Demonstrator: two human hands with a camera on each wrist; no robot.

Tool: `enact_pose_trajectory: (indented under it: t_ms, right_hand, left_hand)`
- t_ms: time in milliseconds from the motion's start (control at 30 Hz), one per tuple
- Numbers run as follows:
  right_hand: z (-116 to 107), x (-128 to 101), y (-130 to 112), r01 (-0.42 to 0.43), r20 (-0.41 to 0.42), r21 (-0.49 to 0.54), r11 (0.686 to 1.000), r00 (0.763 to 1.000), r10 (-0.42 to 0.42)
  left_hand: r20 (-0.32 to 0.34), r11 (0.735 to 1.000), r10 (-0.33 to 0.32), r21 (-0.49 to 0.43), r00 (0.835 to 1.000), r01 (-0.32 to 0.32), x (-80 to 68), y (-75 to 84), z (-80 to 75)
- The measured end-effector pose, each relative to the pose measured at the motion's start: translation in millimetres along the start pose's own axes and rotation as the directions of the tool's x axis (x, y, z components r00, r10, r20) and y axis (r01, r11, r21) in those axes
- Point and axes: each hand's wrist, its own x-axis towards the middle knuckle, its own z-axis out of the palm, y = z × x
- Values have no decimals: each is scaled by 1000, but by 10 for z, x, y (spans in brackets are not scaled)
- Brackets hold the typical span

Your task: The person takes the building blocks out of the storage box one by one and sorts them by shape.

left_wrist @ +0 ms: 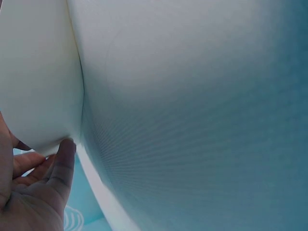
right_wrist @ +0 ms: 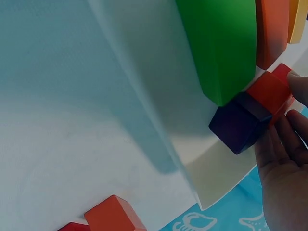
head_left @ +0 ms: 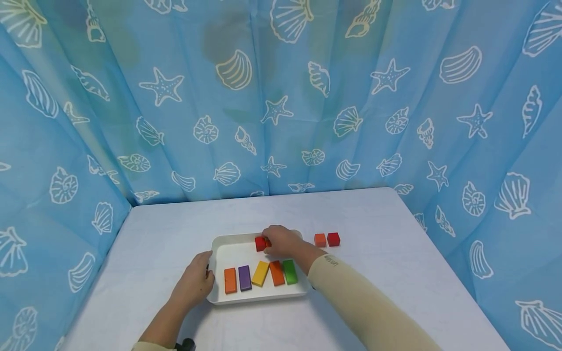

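A white tray (head_left: 239, 246) lies on the table with a row of long blocks along its front: orange (head_left: 230, 281), purple (head_left: 244, 278), yellow (head_left: 260, 273), a second orange (head_left: 277, 272) and green (head_left: 290, 271). My left hand (head_left: 199, 280) holds the tray's left rim, thumb (left_wrist: 65, 159) against the tray wall (left_wrist: 38, 72). My right hand (head_left: 274, 242) reaches over the back of the tray and pinches a red cube (head_left: 261, 243). In the right wrist view that red cube (right_wrist: 269, 91) sits against a dark purple cube (right_wrist: 238, 125), beside the green block (right_wrist: 221, 48).
An orange cube (head_left: 320, 240) and a red cube (head_left: 333, 239) sit on the white table (head_left: 373, 273) just right of the tray. Blue shell-print curtains (head_left: 281, 97) close in the back and both sides.
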Motion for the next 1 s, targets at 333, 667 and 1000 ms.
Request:
enact_pose_trajectory:
  t_ms: [333,667,1000]
  right_hand:
    - [30,-27,-26,-5,14,14,1000,1000,5]
    - [68,-31,-54,-6,22,5,1000,1000,6]
    - [67,4,-72,16,25,-26,1000,1000,-16]
  left_hand:
    - [13,1000,-3,-14,1000,4,-1,-5,-16]
    - [28,1000,-13,-23,1000,13,-11,11,-20]
    - [19,1000,-9,-4,1000,9,-19,44,-33]
